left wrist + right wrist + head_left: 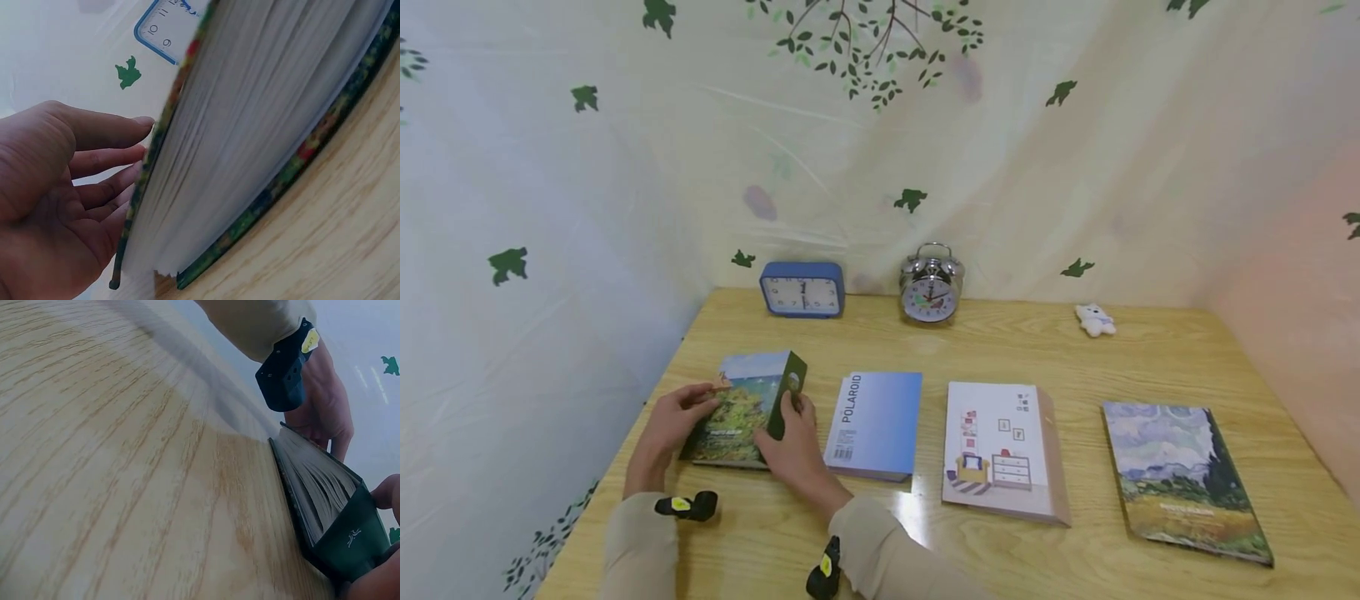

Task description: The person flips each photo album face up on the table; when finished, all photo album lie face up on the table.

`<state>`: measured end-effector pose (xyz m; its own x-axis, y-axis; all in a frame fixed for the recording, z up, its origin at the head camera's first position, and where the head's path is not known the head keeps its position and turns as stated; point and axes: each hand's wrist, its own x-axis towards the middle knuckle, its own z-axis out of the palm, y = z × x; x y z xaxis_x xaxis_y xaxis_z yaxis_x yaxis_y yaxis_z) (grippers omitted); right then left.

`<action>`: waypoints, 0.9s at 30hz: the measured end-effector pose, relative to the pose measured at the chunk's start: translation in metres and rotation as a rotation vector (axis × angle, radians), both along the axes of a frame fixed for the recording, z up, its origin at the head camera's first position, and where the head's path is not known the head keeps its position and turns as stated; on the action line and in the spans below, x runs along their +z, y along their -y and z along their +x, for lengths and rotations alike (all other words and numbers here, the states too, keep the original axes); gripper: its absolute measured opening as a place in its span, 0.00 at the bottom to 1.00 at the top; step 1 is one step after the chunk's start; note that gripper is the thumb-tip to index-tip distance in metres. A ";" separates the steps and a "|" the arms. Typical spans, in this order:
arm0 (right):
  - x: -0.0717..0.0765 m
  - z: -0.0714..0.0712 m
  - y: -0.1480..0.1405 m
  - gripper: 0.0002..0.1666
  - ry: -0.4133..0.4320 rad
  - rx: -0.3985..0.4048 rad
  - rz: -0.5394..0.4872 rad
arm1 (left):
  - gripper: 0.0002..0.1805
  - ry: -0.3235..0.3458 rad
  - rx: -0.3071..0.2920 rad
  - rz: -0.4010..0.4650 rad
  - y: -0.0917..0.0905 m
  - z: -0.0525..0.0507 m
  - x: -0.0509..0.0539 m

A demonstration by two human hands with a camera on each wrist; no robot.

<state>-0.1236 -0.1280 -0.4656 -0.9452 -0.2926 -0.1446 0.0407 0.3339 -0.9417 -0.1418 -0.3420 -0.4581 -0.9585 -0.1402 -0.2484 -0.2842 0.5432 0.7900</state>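
Note:
A thick photo album [737, 417] with a painted landscape cover and dark green spine lies at the left of the table. My right hand [796, 454] grips it at the spine side, thumb on the cover and fingers at the spine. My left hand [666, 425] is at the opposite edge, its fairly straight fingers touching the cover. In the left wrist view, white page edges [250, 112] show between the two covers, and the left hand [56, 187] is against the front one. The right wrist view shows the green spine [353, 537] between the right thumb and fingers.
Right of the album lie a blue Polaroid album [883, 425], a white album with a furniture drawing [992, 450] and another painted album [1183, 475]. Behind stand a blue clock [803, 290], a silver alarm clock [931, 287] and a small white bear figure [1096, 320], before a leaf-patterned curtain [1037, 167].

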 end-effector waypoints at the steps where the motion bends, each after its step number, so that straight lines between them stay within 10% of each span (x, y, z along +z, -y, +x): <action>1: 0.000 0.000 0.000 0.44 0.004 -0.001 -0.002 | 0.33 0.002 0.002 0.003 0.000 0.000 0.000; 27: 0.024 -0.011 -0.009 0.35 -0.069 -0.060 -0.056 | 0.42 -0.040 -0.258 -0.038 -0.029 0.001 0.021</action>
<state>-0.1342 -0.1190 -0.4419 -0.9685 -0.2409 -0.0636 -0.0064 0.2791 -0.9602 -0.1413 -0.3129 -0.4372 -0.9726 0.1017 -0.2090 -0.1014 0.6235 0.7753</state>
